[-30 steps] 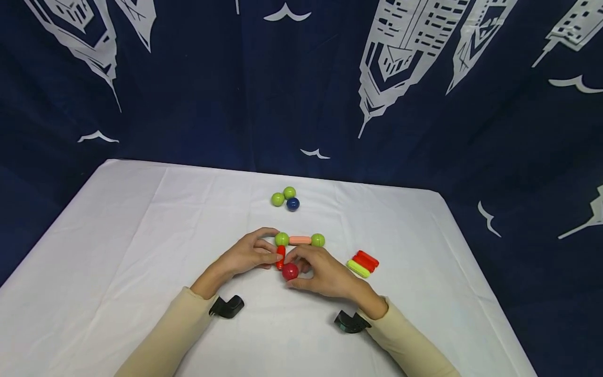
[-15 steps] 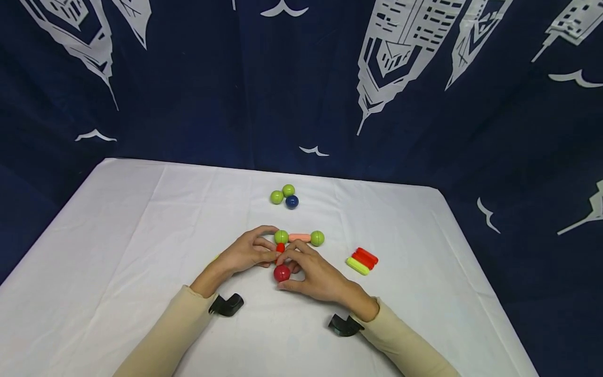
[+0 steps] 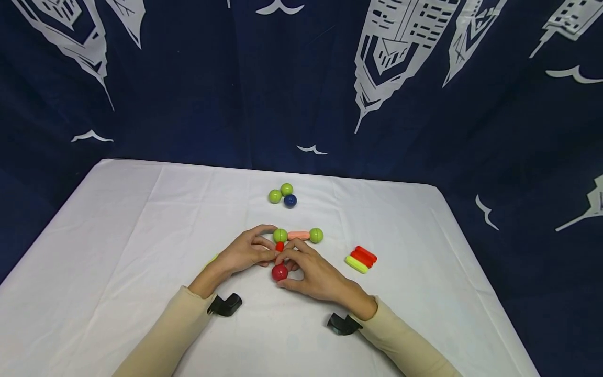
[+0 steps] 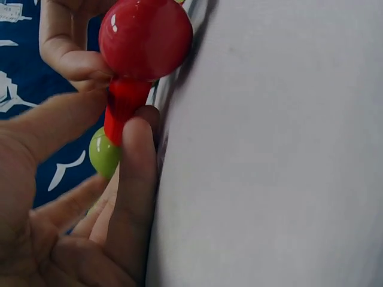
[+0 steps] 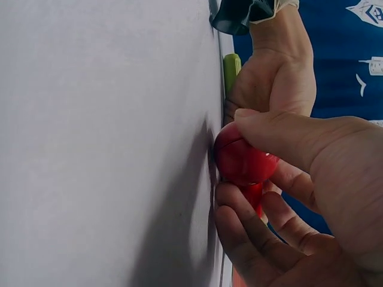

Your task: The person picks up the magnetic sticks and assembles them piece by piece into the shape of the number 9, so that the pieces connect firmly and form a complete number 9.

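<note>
Two green balls (image 3: pixel 316 235) and pink rod (image 3: pixel 298 235) look joined mid-frame; left hand (image 3: pixel 247 250) pinches red rod (image 4: pixel 124 104), right hand (image 3: pixel 314 269) grips red ball (image 3: pixel 279 272); upper-centre balls (image 3: pixel 275 196), right-side rods (image 3: pixel 364 256) lie unused.

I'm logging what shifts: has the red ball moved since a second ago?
Yes: in the head view, the red ball has moved left, judged against the dark blue ball.
</note>
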The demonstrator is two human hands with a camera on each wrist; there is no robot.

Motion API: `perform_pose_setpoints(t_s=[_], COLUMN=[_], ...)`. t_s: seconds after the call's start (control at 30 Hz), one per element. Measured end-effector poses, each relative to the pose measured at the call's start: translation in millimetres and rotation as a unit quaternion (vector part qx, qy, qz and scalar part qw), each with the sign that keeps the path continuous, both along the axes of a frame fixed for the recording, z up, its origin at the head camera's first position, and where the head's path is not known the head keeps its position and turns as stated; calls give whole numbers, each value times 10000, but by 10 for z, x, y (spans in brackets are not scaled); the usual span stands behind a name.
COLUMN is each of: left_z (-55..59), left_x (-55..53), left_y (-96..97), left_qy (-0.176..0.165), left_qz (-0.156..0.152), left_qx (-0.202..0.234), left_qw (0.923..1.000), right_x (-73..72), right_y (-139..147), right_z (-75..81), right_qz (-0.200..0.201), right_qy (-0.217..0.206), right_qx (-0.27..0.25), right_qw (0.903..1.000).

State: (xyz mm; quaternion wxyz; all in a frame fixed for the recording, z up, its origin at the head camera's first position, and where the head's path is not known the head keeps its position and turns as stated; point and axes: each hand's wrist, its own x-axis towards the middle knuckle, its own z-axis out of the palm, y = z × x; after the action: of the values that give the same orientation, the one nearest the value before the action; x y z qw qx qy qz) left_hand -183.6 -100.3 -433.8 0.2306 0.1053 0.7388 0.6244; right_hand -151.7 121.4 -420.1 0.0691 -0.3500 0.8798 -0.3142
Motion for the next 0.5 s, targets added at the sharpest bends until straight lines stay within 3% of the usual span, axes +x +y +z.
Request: perform_pose_setpoints(t_s=[0.17,0.37,0.5], left_z=[3,5,37], left_x=[1,20,57], left_y=[-69,-86,-50], left_qy=[285,936,912], left_qz=[-440,-1227,-1322], left_qx=[-314,-468,-606], left_qw=[9981,9869,9852], right_x=[-30,-75,-77], right_y=[5,143,324], right_z=[17,74,128], right_qz=[20,309,193], right_qy=[-7,-82,-154], right_qx=[77,-47,-71], right_qw=[10000,9995,9997])
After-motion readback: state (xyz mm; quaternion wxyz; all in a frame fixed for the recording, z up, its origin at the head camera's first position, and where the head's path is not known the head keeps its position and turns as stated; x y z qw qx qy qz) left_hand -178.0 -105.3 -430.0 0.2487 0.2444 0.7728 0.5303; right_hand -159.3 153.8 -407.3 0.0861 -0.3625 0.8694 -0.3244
